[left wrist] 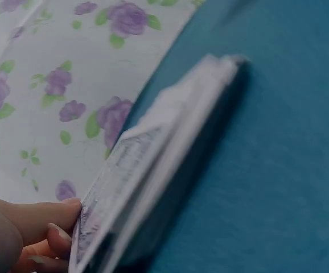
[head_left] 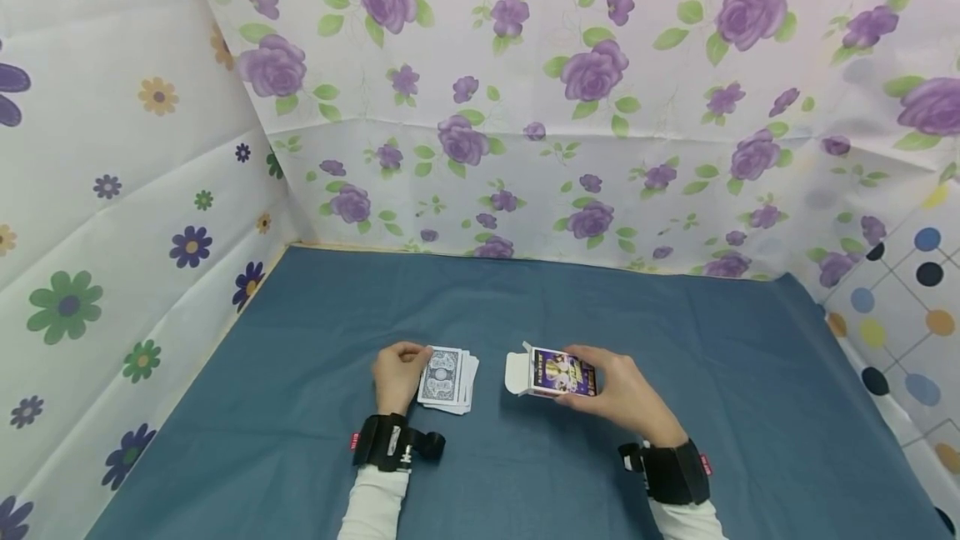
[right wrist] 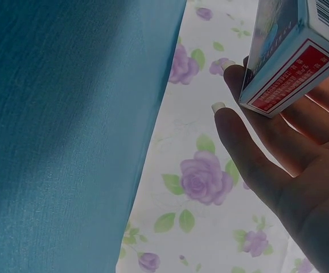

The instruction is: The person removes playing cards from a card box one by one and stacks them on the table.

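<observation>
My left hand (head_left: 397, 375) pinches the left edge of a stack of playing cards (head_left: 441, 377) with patterned backs facing up. In the left wrist view the cards (left wrist: 122, 187) stand tilted and loosely fanned, with a gap between upper and lower ones; thumb and fingertips meet at the near edge. To the right, my right hand (head_left: 626, 394) holds a purple and gold card box (head_left: 562, 372) by its sides. The box's white flap (head_left: 517, 372) stands open toward the cards. In the right wrist view the box (right wrist: 292, 79) shows a red printed panel and a barcode.
A dark blue cloth (head_left: 525, 473) covers the table. Behind it hangs a white curtain (head_left: 525, 190) with purple roses, and flowered sheeting (head_left: 112, 215) runs along the left. A dotted sheet (head_left: 911, 332) borders the right side. Each wrist wears a black strap.
</observation>
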### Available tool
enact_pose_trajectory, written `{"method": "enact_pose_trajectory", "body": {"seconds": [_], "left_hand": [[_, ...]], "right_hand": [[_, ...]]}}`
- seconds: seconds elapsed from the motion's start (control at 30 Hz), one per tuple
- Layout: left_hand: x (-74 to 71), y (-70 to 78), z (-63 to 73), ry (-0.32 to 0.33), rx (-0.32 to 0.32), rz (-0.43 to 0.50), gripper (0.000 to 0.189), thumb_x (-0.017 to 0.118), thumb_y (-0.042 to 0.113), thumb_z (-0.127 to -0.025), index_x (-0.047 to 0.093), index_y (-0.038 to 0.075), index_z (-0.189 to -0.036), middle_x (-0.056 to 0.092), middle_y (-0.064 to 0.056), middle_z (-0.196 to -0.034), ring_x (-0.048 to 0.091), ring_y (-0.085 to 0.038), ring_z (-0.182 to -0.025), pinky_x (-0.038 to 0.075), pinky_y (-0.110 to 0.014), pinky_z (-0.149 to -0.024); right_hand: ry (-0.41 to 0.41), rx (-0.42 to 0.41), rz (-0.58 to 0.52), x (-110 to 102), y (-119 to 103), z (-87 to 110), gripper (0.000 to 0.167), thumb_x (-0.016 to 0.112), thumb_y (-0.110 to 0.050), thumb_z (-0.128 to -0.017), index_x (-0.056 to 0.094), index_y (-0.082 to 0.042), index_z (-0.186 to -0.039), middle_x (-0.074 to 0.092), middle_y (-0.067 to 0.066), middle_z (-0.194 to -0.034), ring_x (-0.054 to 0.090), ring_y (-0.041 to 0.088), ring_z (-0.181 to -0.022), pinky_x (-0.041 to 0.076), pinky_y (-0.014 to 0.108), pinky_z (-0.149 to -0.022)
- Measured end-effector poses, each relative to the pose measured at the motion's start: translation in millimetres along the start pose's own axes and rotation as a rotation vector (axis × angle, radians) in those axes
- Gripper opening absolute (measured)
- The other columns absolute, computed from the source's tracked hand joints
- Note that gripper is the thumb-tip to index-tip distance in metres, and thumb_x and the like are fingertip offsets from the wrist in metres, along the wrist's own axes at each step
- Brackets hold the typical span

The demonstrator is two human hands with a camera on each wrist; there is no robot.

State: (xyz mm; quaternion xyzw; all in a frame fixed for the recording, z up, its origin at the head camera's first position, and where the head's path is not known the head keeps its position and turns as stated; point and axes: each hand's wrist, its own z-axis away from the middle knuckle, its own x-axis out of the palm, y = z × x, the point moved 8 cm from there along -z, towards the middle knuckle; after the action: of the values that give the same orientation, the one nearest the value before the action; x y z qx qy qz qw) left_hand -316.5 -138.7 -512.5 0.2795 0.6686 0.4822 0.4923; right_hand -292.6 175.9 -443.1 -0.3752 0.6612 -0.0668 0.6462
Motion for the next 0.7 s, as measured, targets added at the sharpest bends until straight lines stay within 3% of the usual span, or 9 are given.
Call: {"method": "enact_pose_trajectory", "body": {"seconds": [0.3, 0.7], "left_hand": [[4.1, 3.9, 1.0, 0.041, 0.016, -0.096, 0.016, 0.068, 0.015, -0.090, 0.072, -0.001, -0.089, 0.066, -0.015, -0.075, 0.055, -0.018, -0.061, 0.043, -0.031, -0.059], [7.1, 4.8, 2.7, 0.016, 0.018, -0.104, 0.016, 0.067, 0.014, -0.091, 0.071, -0.002, -0.089, 0.066, -0.016, -0.076, 0.057, -0.020, -0.063, 0.045, -0.032, -0.060]], "right_hand": [[-0.006, 0.004, -0.015, 1.2, 1.1, 0.4, 0.067, 0.081, -0.038, -0.077, 0.058, -0.009, -0.133, 0.063, 0.012, -0.129, 0.062, 0.022, -0.110, 0.050, 0.037, -0.082], [-0.007, 0.007, -0.010, 3.0, 1.7, -0.1, 0.068, 0.081, -0.040, -0.077, 0.059, -0.007, -0.132, 0.064, 0.011, -0.127, 0.061, 0.017, -0.102, 0.050, 0.033, -0.079]]}}
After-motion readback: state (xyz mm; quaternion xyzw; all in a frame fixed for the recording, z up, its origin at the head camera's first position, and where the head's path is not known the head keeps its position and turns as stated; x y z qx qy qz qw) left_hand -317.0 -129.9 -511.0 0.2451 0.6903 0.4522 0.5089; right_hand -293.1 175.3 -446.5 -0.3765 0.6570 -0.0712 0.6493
